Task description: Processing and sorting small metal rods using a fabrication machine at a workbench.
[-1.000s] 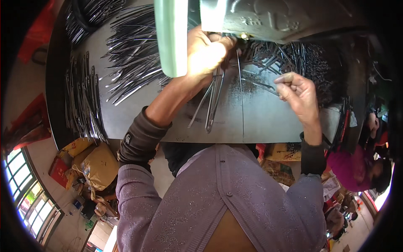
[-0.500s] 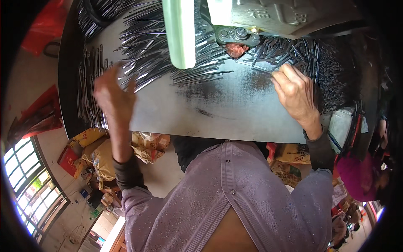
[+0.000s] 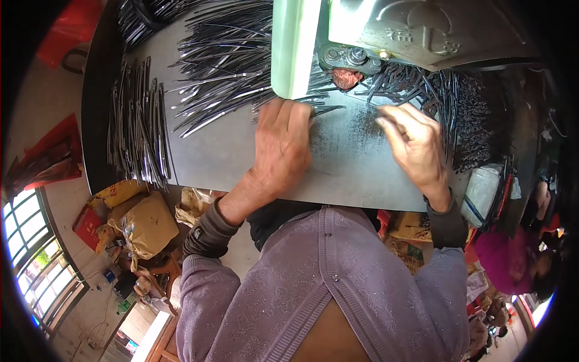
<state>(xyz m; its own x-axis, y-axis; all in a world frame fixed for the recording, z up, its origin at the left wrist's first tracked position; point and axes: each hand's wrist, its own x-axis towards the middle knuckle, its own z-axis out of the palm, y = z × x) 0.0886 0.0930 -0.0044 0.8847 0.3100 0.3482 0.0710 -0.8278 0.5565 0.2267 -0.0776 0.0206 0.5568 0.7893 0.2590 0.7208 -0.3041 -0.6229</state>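
My left hand (image 3: 282,145) reaches over the metal worktop (image 3: 223,163), its fingers curled down at the right-hand ends of a wide pile of long, thin dark metal strips (image 3: 226,72). What those fingers hold is hidden beneath them. My right hand (image 3: 416,142) hovers at the worktop's right side with thumb and fingertips drawn together. Anything in that pinch is too small to make out. Just beyond it lies a heap of short dark metal pieces (image 3: 398,81). A separate bundle of long strips (image 3: 137,120) lies at the far left.
A bright lamp tube (image 3: 294,48) hangs over the pile. Beside it stands a machine with an embossed metal cover (image 3: 422,30), a bolted block (image 3: 350,55) and a reddish lump (image 3: 346,78) below. A white box (image 3: 482,187) sits at right; sacks (image 3: 148,223) lie below left.
My left hand has moved right, from the left bundle to the middle pile. The thin strip that stretched from the reddish lump to my right hand no longer shows there.
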